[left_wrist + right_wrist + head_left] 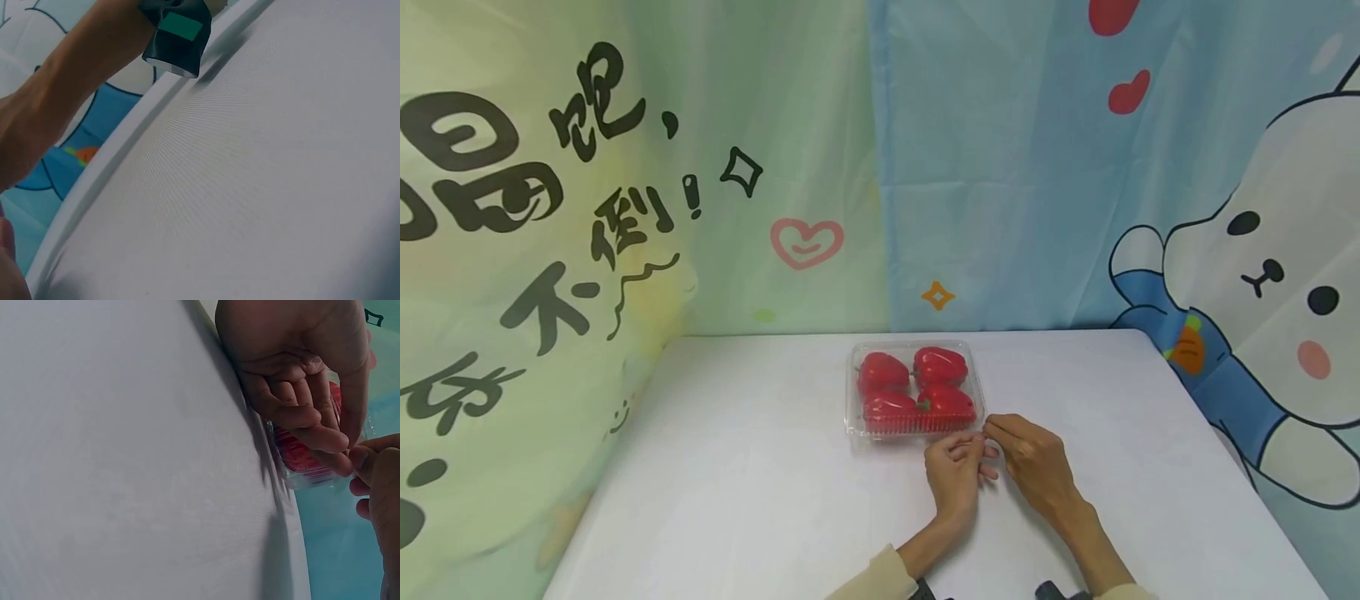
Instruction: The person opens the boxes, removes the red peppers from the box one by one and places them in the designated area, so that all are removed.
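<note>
A clear plastic clamshell container sits on the white table, with several red bell peppers inside it. At its front right corner, my right hand pinches the rim between thumb and forefinger. My left hand has its thumb and forefinger at the same corner, pinched close against the right fingertips. In the right wrist view, the left hand's palm side shows, other fingers loosely bent, partly covering the container. What lies between the fingertips is mostly hidden. The left wrist view shows mainly the right forearm.
The white table extends around the container. Behind it hangs a printed cloth backdrop with hearts, lettering and a cartoon bear. A dark wrist device is strapped on the right arm.
</note>
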`<state>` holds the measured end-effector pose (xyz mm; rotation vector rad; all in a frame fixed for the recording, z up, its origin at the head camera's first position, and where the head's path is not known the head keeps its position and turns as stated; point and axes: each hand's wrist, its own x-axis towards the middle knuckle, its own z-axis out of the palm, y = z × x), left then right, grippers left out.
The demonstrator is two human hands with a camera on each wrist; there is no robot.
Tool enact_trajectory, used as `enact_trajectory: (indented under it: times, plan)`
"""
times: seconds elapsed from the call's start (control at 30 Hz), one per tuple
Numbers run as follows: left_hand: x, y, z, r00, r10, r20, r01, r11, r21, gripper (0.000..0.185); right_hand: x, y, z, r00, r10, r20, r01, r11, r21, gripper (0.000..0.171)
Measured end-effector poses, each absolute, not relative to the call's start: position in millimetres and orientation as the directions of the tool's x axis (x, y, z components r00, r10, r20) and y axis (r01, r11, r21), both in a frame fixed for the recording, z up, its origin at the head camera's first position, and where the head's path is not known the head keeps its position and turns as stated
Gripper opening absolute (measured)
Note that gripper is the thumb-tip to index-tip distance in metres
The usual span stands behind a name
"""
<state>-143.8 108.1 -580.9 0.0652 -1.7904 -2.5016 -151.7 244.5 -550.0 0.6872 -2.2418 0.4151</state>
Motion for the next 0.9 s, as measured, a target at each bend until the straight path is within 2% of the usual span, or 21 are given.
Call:
enact_trajectory:
  times: [0.43,0.7,0.9]
  plan:
    - [-148.2,113.1,-581.8,-0.987,-0.149,0.057,0.106,-0.346,0.932,0.010,-159.9,245.0,-555.0,-0.505,-0.397,0.766,-0.628,0.778,-0.012,0.039]
    - [-149.0,115.3,-581.7,-0.976,-0.204,0.071,0.147,-0.386,0.911,0.012,-163.1,239.4,-555.9,-0.431,-0.433,0.792,-0.648,0.760,0.062,0.033]
    - [-149.9,118.2,-581.2,-0.970,-0.229,0.083,0.175,-0.415,0.893,0.015,-163.6,237.5,-552.3,-0.424,-0.473,0.773,-0.665,0.741,0.089,0.024]
